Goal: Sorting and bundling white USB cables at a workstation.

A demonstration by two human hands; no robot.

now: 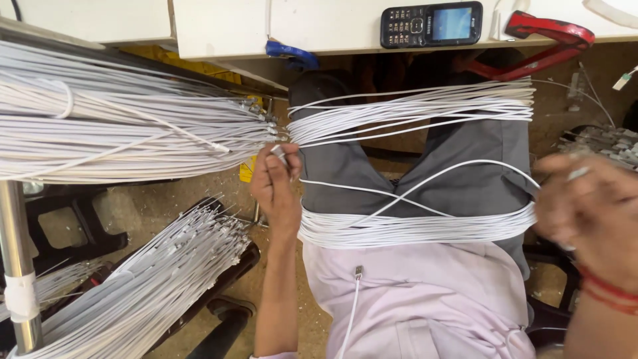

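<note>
Seated under the bench (219,30) edge: left hand (276,193) pinching a cable end, right hand (595,213) blurred, gripping the white cables (412,226) looped across the lap. Hemmed in left by cable bundles (119,126) and a metal post (14,259). Above, on the bench, a phone (430,24) and red clamp (548,33).

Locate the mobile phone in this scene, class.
In the head view, the black mobile phone lies on the white tabletop edge at the top, right of centre, beside a red clamp.
</note>
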